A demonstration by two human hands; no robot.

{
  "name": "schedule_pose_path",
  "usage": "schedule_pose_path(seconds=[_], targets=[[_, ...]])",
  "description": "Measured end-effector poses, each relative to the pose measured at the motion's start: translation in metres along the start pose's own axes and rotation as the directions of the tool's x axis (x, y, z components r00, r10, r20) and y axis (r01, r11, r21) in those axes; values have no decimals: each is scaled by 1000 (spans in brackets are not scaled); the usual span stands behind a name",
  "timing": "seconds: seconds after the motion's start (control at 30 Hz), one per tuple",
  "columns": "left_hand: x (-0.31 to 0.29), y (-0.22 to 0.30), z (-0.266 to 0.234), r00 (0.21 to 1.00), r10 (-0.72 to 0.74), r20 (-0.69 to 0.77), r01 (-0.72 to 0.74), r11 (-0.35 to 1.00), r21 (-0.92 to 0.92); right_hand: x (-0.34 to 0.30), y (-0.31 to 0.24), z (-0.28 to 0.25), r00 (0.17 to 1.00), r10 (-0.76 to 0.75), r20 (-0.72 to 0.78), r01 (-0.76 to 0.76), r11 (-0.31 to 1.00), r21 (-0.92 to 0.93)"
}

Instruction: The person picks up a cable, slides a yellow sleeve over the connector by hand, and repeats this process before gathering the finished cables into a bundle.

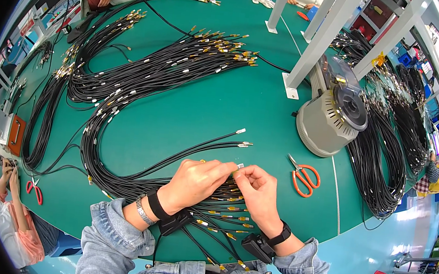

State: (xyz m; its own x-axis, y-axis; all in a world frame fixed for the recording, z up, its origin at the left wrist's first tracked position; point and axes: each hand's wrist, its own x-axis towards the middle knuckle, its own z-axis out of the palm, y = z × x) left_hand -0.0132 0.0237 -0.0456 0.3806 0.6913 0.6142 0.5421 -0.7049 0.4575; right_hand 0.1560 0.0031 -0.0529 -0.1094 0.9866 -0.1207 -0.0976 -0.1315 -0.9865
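Above the near edge of the green table, my left hand and my right hand meet, fingertips nearly touching. Both are closed in a pinch on the end of one black cable; a small white label shows between the fingers, the rest of that end hidden. Beneath them a curved bundle of black cables runs from the left, its many brass-coloured, white-tagged ends fanned out around and below my hands. Some cable ends lie apart just beyond my fingers.
Orange-handled scissors lie right of my hands, near a round grey machine and white metal posts. More cable bundles cover the far left; others hang at the right edge. Red-handled scissors lie left, near another person's hands.
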Motion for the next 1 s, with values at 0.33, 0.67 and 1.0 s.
schedule_pose_path(seconds=[0.33, 0.67, 1.0], targets=[[1, 3, -2, 998, -51, 37, 52, 999, -16, -1, 2, 0, 994, -109, -9, 106, 978, -180], [2, 2, -2, 1000, -17, 18, 18, 1000, -3, 0, -2, 0, 995, -101, -17, 96, 974, -207], [1, 1, -1, 999, -16, 35, 16, 1000, 4, -1, -5, -1, 996, -79, -28, 71, 972, -223]])
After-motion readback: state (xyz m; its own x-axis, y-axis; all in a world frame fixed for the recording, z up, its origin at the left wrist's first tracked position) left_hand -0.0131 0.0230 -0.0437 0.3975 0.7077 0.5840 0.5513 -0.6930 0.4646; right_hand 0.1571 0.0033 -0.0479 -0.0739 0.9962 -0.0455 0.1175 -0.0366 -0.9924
